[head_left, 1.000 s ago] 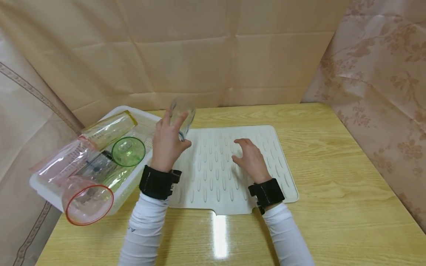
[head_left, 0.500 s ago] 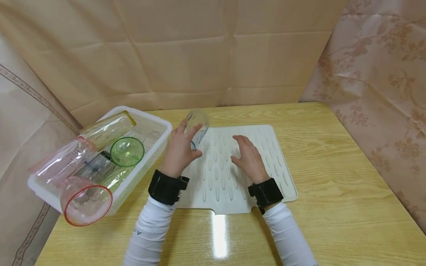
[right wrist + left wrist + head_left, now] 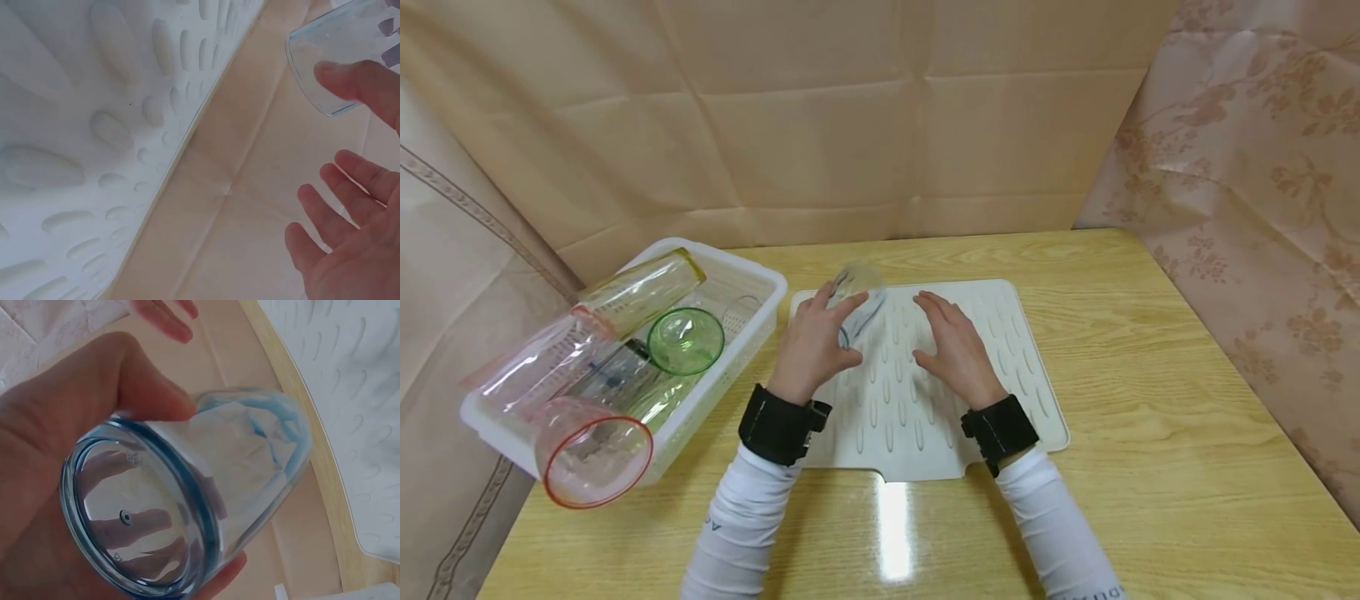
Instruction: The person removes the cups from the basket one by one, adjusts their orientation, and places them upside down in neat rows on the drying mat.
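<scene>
My left hand (image 3: 812, 346) grips a clear tumbler (image 3: 867, 293) with a bluish tint, above the left part of a white ribbed mat (image 3: 887, 425). In the left wrist view the thumb lies along the wall of the tumbler (image 3: 250, 462) near its thick round base, and fingers show through the glass from behind. The tumbler is tilted, its base toward that wrist. My right hand (image 3: 957, 354) hovers over the mat's right part, fingers spread and thumb apart, holding nothing. The right wrist view shows the tumbler (image 3: 334, 53) beyond the right hand's (image 3: 350, 244) thumb.
A white plastic basket (image 3: 752, 271) stands left of the mat. It holds a yellow tumbler (image 3: 643, 292), a green one (image 3: 687, 342), pink ones (image 3: 598, 462) and a greyish one. The pink rim juts over the basket's front. Beige cloth (image 3: 820, 125) hangs behind the table.
My left hand has carried the tumbler rightward and lower, from beside the basket to over the mat. The right hand has shifted only slightly, its fingers straighter.
</scene>
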### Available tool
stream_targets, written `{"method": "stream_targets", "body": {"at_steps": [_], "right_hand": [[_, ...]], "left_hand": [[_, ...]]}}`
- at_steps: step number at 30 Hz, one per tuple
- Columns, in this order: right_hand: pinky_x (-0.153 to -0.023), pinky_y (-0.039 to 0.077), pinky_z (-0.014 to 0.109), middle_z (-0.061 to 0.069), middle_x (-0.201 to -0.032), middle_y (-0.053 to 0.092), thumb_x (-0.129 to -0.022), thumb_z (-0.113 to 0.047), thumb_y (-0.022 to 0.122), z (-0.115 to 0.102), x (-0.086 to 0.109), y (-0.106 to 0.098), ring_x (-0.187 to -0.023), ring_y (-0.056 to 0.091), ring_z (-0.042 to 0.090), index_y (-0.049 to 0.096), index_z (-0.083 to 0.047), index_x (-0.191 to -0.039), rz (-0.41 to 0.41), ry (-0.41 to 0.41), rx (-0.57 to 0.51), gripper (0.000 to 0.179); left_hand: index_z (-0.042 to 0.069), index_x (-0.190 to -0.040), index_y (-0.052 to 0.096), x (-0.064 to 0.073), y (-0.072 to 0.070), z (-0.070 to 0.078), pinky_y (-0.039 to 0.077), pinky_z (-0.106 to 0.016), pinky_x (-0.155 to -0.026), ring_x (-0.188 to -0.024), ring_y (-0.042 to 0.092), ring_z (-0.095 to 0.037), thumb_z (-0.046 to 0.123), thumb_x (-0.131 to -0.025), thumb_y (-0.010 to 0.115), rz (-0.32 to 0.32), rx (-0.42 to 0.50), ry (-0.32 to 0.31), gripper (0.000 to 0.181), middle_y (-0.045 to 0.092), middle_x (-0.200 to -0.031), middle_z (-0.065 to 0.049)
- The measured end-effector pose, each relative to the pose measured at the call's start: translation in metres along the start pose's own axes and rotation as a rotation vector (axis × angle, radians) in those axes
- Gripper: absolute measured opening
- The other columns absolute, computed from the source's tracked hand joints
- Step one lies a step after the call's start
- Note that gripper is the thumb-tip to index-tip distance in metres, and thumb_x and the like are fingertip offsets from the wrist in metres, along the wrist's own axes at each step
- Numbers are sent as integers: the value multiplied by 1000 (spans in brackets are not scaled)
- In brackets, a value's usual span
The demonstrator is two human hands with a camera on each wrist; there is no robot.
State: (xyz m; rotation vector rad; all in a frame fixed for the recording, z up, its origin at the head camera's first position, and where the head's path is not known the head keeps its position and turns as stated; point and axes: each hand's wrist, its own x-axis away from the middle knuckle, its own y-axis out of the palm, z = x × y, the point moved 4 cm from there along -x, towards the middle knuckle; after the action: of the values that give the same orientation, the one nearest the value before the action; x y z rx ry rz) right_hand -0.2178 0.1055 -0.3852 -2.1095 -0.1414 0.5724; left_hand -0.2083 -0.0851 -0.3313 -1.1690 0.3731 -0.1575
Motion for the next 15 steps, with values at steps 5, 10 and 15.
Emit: {"method": "stream_targets", "body": {"at_steps": [5, 10, 15], "right_hand": [[-113, 21, 43, 16, -145, 41, -73, -6, 83, -1, -2, 1, -134, 36, 28, 41, 1, -142, -4, -43, 18, 81], [-114, 18, 44, 16, -145, 41, -72, -8, 84, -3, -4, 3, -134, 35, 29, 41, 0, -142, -15, -80, 17, 83], [-114, 16, 44, 16, -144, 42, -71, -9, 85, -4, -4, 6, -134, 35, 29, 42, 1, -142, -26, -106, 13, 84]], "left_hand": [[16, -135, 58, 0, 0, 1, 47, -56, -84, -112, 49, -52, 12, -68, 83, -40, -1, 37, 72, 40, -142, -28], [12, -134, 58, 1, -1, 2, 47, -55, -86, -114, 49, -52, 13, -70, 84, -90, 5, 77, 69, 42, -141, -29], [11, -135, 57, 0, -2, 2, 48, -54, -86, -115, 49, -51, 14, -71, 85, -129, 0, 91, 70, 42, -141, -29]]}}
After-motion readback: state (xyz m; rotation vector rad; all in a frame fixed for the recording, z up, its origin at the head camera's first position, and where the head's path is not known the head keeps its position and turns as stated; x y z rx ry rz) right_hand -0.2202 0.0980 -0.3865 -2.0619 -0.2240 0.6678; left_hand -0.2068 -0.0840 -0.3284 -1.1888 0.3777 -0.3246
